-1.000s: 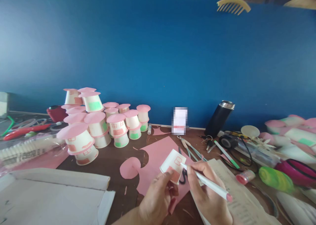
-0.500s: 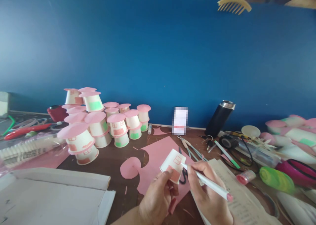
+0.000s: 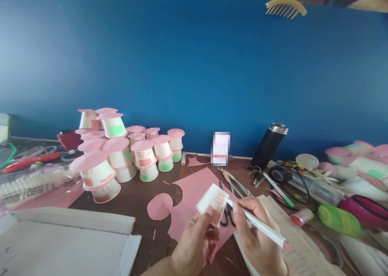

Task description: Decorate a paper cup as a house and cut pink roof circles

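Over my remote feed I see the left hand [image 3: 192, 241] gripping a tilted paper cup [image 3: 209, 199] above pink paper [image 3: 188, 197], the right hand [image 3: 260, 239] pinching a white marker [image 3: 268, 230], tip beside the drawn window [image 3: 220, 198]. Pink-topped cups [image 3: 144, 159] stand stacked farther left.

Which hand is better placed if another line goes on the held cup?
Probably the right hand: it grips the white marker, tip at or very near the window outline on the cup. The left hand is occupied, holding that cup.
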The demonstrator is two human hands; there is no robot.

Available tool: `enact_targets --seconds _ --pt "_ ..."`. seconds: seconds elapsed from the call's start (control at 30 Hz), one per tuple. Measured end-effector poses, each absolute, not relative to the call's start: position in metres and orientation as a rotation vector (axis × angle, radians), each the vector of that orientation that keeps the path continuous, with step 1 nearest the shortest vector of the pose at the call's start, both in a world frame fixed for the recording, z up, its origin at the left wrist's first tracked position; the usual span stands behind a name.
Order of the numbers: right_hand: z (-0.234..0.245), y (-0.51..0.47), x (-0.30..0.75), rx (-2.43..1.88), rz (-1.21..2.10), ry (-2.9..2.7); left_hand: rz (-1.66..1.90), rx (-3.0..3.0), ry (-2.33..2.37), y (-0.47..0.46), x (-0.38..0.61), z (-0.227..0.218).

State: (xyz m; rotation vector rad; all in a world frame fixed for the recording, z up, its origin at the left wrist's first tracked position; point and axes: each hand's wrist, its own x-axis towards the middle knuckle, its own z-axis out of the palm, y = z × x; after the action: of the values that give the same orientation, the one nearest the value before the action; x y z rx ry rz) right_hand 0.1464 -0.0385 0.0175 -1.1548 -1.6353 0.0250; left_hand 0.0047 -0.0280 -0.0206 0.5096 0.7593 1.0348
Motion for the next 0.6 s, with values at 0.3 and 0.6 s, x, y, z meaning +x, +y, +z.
enact_targets --seconds 0.3,0.6 --pt "0.0210 -0.0382 0.1458 -1.159 0.029 -1.647 1.034 0.509 0.782 -0.0290 0.0033 -0.0143" --pt "0.0186 -0.0380 0.1469 -1.169 0.051 -1.645 1.041 0.521 0.782 -0.0310 0.0038 -0.0152"
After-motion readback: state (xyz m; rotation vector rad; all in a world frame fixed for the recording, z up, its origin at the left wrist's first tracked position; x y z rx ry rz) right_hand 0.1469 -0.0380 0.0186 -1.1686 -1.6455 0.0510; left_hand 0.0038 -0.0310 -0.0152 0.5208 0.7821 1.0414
